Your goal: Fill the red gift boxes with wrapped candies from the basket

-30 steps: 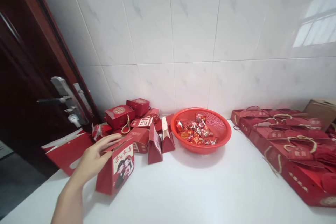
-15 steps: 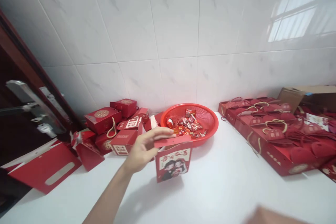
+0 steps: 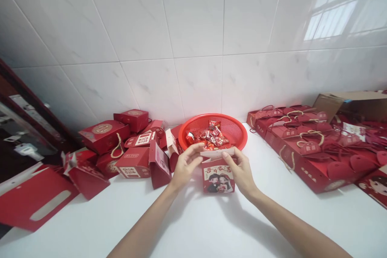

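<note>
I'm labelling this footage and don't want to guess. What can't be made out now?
In the head view:
Inside of the small red box: hidden by its front panel.
Some fingers of the right hand: hidden behind that box and the hand itself.
Print on most candies: too small.
Cardboard box: cut off by the right edge.

Flaps (image 3: 311, 148) on the right-hand boxes (image 3: 302, 168) read “歡喜”, while the stylised characters (image 3: 218, 171) on the held box (image 3: 218, 184) are unclear.

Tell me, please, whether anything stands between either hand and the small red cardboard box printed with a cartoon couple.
Nothing visible does: the right hand grips the top of the box, and the left hand is at its upper left edge. The round red plastic basket stands beyond it.
</note>
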Tool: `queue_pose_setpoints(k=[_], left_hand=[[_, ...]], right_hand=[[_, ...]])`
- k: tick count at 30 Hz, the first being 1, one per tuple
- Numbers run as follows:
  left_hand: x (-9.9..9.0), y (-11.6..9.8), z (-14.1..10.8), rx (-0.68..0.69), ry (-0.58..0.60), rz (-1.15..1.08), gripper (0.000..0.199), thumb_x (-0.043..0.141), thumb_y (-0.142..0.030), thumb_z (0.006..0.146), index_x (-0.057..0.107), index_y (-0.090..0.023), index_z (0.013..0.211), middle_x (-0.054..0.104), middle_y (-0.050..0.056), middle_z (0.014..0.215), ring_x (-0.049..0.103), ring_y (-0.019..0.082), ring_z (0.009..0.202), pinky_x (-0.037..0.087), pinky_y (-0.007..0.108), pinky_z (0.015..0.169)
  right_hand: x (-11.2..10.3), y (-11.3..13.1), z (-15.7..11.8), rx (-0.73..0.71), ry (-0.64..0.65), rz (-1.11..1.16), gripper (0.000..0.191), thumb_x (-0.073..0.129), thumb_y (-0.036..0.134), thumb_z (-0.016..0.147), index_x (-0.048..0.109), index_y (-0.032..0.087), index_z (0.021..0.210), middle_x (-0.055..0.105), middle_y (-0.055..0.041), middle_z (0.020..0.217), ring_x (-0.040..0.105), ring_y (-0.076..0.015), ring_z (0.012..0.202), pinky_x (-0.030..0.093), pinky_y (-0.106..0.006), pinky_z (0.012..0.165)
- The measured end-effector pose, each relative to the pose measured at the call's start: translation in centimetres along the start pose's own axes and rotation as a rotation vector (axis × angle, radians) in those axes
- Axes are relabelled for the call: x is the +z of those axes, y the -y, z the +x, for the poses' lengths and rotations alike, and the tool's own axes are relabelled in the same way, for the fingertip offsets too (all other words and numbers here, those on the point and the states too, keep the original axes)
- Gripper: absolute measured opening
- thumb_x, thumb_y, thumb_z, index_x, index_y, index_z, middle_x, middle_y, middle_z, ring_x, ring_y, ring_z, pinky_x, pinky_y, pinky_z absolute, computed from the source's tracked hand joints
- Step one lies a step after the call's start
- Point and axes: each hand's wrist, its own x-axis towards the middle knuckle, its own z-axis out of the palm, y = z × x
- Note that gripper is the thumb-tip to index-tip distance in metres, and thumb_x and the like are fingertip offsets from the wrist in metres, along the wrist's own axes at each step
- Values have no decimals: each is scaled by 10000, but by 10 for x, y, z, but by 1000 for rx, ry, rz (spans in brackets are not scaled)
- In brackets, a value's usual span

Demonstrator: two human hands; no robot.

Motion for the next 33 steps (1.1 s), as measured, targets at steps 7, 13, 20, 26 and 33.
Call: queue_pose_setpoints(k=[7,13,20,26,33], left_hand=[[20,10,-20,-107,-195,-71,363,725,-401,757,617,-191,1033,691,31,899,678,196,825,532,271,741],[23,26,-31,-141,-255,59,213,536,-353,798,586,-229,964,661,-1,818,640,186,736,503,264,673],[3,-9,-17,-139,30,281,179,530,-291,737,682,-203,703,703,45,913,629,236,917,498,309,831],[-15,-57,37,-47,360,296,231,529,-260,716,747,-184,701,751,93,1014,656,276,994,506,384,920],[14,-12,117,-176,834,1167,371,694,-270,664,776,-242,1025,772,52,1081,703,247,960,525,290,844]], right_hand=[[22,-11,-12,138,-156,198,398,695,589,773,552,218,765,628,9,704,569,-168,626,493,-275,586],[25,-18,-19,243,-135,171,458,699,598,750,485,209,635,521,23,580,469,-147,549,421,-264,521],[1,-11,-21,102,-95,34,290,600,513,858,603,225,887,625,1,786,582,-181,713,499,-276,649],[-39,3,16,-164,-204,-54,214,563,407,892,664,221,862,695,-61,887,624,-219,824,517,-354,792],[-31,4,97,-196,-183,-26,203,625,418,785,605,216,771,669,-27,783,615,-184,722,520,-325,688]])
